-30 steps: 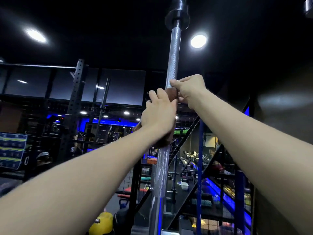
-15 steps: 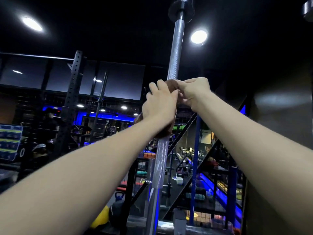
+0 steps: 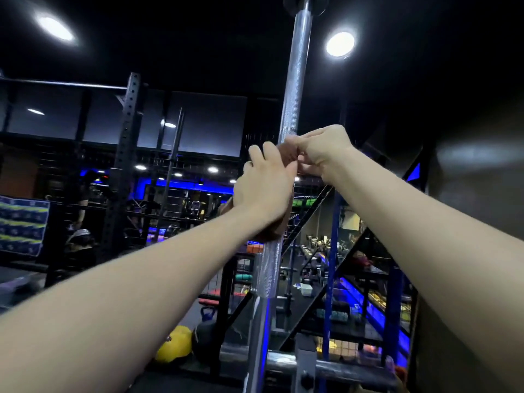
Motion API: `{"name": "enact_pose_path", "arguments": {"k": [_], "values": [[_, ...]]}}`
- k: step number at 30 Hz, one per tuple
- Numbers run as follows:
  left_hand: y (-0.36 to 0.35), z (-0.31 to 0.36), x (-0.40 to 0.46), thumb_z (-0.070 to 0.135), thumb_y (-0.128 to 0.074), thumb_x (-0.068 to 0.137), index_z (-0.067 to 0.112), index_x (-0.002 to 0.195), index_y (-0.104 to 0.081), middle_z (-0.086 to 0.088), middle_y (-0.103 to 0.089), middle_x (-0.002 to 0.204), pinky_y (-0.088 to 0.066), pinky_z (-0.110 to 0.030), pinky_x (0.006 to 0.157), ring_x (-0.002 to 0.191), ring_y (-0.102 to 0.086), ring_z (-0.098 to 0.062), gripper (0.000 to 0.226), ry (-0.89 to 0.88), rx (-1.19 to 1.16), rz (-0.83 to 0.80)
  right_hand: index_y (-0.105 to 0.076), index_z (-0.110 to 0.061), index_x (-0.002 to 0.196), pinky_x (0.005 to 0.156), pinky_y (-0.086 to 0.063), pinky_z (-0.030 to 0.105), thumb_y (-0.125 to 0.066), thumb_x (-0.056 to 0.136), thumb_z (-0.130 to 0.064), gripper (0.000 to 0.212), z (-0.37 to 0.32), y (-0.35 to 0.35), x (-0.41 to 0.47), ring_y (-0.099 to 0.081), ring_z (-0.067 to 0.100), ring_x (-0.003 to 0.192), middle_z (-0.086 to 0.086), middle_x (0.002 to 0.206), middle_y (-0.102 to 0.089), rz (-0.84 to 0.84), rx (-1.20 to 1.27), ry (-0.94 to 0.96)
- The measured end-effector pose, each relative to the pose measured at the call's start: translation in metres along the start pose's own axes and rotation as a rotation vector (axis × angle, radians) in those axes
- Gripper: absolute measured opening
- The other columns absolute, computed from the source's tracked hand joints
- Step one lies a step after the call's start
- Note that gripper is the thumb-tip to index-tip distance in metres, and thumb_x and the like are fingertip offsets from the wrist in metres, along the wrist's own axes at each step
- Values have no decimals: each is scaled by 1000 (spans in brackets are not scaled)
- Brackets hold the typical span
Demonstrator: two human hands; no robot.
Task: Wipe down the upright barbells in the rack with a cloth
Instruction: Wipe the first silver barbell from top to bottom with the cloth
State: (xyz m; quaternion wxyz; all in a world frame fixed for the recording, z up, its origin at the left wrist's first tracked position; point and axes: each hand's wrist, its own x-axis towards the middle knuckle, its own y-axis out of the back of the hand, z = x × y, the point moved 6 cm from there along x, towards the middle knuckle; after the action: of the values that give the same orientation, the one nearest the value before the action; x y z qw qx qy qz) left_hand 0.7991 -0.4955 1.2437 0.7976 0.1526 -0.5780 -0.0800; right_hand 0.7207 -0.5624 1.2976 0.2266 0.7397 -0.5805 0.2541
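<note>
Far to the left a blue and yellow banner [image 3: 21, 225] hung on the dim wall, and a little nearer stood a black perforated upright [image 3: 123, 171] of a squat rack. Low down, near the foot of the bars, a yellow kettlebell [image 3: 173, 346] sat just beside a black kettlebell [image 3: 207, 334].

The person's left hand [image 3: 262, 191] was curled around the upright barbell [image 3: 292, 103], clamped on a brown cloth [image 3: 273, 232] that wrapped the shaft under the palm. The cloth's lower edge showed below the wrist, and a bit of it peeked out at the left of the wrist too. The barbell itself stood nearly vertical in the middle of the room, leaning slightly, its knurled silver shaft running from the rack's horizontal rail [image 3: 334, 367] at the bottom up to a dark collar at the very top.

Right beside the left hand, at the same height on the bar, the right hand [image 3: 323, 150] had its fingers bent and pinched on the top edge of the cloth, the two hands touching at the fingertips.

Further right, a blue post [image 3: 334, 251] rose behind the forearm, and a bright round ceiling light [image 3: 339, 43] glared above. Behind it all the gym floor lay in blue light.
</note>
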Motion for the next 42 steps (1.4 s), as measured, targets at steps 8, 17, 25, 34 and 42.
{"name": "enact_pose_path", "arguments": {"k": [8, 17, 25, 34, 42], "values": [[-13, -24, -71, 47, -31, 98, 6, 123, -32, -12, -37, 124, -32, -33, 64, 106, -53, -32, 48, 13, 75, -88, -65, -8, 69, 57, -56, 32, -74, 83, -20, 21, 10, -2, -5, -54, 16, 52, 12, 76, -65, 21, 15, 55], [-5, -5, -11, 47, -34, 98, 6, 127, -32, -14, -38, 127, -31, -37, 67, 111, -51, -35, 51, 58, -34, 15, -65, -16, 54, 71, -58, 42, -75, 82, -21, 30, 18, -1, -1, -53, 18, 55, 10, 72, -64, 50, -14, 37], [-17, -24, -74, 46, -36, 98, 4, 124, -36, -15, -41, 125, -38, -36, 65, 108, -55, -32, 50, 20, 43, -56, -63, -10, 65, 71, -60, 46, -73, 84, -20, 23, 14, -3, -17, -58, 25, 70, 15, 81, -63, 64, -5, 32], [-17, -21, -41, 43, -44, 92, 1, 114, -47, -19, -52, 110, -35, -34, 50, 87, -62, -36, 47, -20, -40, 81, -66, -13, 60, 80, -58, 43, -73, 84, -21, 27, 23, -5, -29, -49, 15, 56, 4, 60, -57, 112, -23, 3], [-21, -33, -67, 47, -34, 97, 6, 124, -35, -14, -41, 122, -37, -38, 67, 107, -54, -34, 49, 17, -200, -54, -64, -10, 68, 85, -55, 47, -72, 85, -14, 19, 26, -6, -56, -49, 23, 70, 15, 79, -61, 126, -42, -24]]}}
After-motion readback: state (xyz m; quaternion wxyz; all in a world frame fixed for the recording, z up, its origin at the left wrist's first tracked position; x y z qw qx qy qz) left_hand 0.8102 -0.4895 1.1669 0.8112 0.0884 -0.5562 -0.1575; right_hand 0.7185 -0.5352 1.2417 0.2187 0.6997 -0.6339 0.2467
